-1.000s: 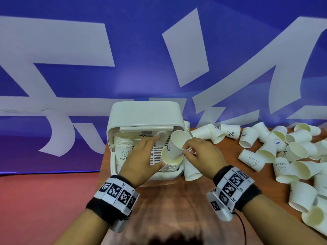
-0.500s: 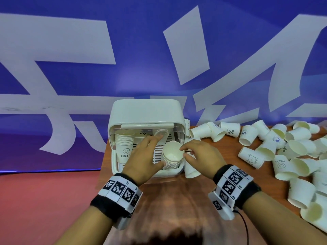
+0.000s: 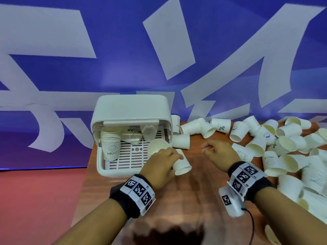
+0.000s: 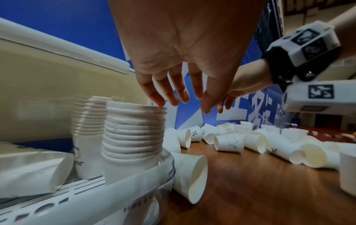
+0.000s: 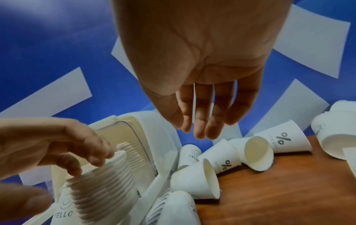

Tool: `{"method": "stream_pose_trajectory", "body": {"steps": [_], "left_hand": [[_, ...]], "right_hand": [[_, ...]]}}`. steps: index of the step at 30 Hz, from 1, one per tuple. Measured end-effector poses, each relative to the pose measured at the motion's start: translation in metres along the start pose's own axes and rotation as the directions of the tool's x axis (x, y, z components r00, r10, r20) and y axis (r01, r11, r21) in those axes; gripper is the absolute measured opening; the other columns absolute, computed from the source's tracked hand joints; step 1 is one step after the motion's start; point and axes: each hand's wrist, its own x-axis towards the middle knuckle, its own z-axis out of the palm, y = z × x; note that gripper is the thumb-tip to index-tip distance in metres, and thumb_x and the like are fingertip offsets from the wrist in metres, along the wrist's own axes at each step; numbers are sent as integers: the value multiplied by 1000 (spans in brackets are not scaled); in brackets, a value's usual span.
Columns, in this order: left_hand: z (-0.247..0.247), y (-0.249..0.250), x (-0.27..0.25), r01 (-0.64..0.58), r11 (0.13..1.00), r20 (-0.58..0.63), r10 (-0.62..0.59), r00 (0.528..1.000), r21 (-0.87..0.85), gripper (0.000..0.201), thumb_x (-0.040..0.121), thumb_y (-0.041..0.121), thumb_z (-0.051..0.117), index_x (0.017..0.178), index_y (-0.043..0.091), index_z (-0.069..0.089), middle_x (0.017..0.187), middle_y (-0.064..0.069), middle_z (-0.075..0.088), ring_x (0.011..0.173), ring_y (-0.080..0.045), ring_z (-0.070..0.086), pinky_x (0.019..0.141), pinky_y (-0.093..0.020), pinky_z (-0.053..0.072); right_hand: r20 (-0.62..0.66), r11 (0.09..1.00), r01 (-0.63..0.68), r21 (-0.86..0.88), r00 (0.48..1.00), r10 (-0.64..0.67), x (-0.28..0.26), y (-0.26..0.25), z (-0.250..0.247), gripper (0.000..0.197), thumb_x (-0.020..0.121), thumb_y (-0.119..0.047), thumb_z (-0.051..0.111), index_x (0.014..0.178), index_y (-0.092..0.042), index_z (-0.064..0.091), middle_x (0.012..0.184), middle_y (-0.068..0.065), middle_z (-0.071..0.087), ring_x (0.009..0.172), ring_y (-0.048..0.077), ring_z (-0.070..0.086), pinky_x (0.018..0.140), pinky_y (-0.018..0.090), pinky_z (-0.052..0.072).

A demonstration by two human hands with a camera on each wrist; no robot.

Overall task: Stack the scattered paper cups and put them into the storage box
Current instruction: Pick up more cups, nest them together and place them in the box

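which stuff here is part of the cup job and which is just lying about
Job: storage box; cup stack under the left hand; HELLO stack; scattered cups; right hand, empty.

Lying about: flattened cup in the box; blue backdrop.

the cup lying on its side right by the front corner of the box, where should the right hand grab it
Pinch the cup across its side wall near the open rim, coming from above and the right. It lies tipped with the mouth toward the person, and the left hand blocks its left.
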Motion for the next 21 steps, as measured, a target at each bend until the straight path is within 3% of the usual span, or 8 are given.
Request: {"method": "stream_pose_trajectory", "body": {"steps": [3, 7, 10, 12, 14, 16, 18, 21], "left_hand": [[9, 9, 12, -128, 976, 103, 111, 988, 174, 41, 77, 13, 64, 117, 22, 59, 116, -1, 58, 102, -24, 55, 82, -36, 44], [32, 18, 29, -275, 852, 166, 223, 960, 446, 32, 68, 22, 66, 100, 28, 65, 96, 3, 65, 83, -19, 63, 64, -29, 49], [54, 18, 39, -311, 798, 255, 203, 945, 517, 38, 63, 28, 76, 99, 28, 63, 100, 1, 67, 89, -20, 64, 67, -30, 51], [64, 20, 47, -302, 782, 298, 156, 942, 546, 41, 67, 30, 77, 104, 25, 60, 112, -4, 64, 104, -24, 61, 78, -37, 51], [74, 20, 53, -292, 779, 381, 73, 922, 555, 40, 87, 23, 58, 126, 19, 48, 137, -15, 47, 130, -33, 41, 100, -51, 38], [84, 17, 60, -325, 738, 450, 31, 892, 592, 46, 96, 15, 39, 141, 16, 30, 151, -19, 24, 141, -36, 19, 110, -59, 17], [91, 16, 68, -317, 733, 509, -45, 859, 601, 50, 98, 12, 35, 145, 15, 20, 154, -20, 10, 143, -38, 4, 109, -62, -1], [99, 13, 76, -253, 754, 507, -122, 853, 607, 53, 97, 13, 40, 146, 17, 18, 154, -20, 5, 142, -39, 0, 97, -64, -19]], "right_hand": [[48, 999, -49, 23, 998, 48, 12, 16, 3, 12, 86, -19, 56, 91, -26, 65, 93, -6, 65, 91, 14, 59, 83, 28, 46], [99, 995, -82, 66, 992, 75, 36, 32, 9, 15, 86, -22, 56, 97, -25, 66, 99, -5, 66, 95, 15, 59, 91, 34, 47], [177, 992, -85, 88, 982, 69, 55, 41, 16, 18, 86, -24, 57, 103, -25, 63, 97, -5, 66, 96, 14, 59, 91, 31, 46], [227, 992, -71, 105, 973, 46, 68, 46, 22, 23, 87, -24, 58, 110, -23, 60, 95, -6, 64, 94, 14, 58, 87, 26, 43], [254, 991, -61, 119, 967, 29, 80, 48, 29, 27, 87, -24, 58, 114, -21, 57, 93, -6, 61, 92, 13, 56, 83, 23, 39], [271, 990, -59, 131, 962, 22, 92, 51, 36, 26, 88, -24, 58, 114, -21, 57, 94, -5, 61, 92, 13, 55, 83, 23, 38], [292, 989, -55, 134, 956, 13, 101, 54, 43, 23, 87, -26, 58, 110, -22, 58, 95, -5, 63, 95, 14, 57, 86, 25, 41], [327, 993, -27, 111, 945, -11, 114, 57, 53, 15, 87, -28, 57, 101, -23, 61, 92, -6, 63, 97, 16, 59, 90, 29, 44]]}}
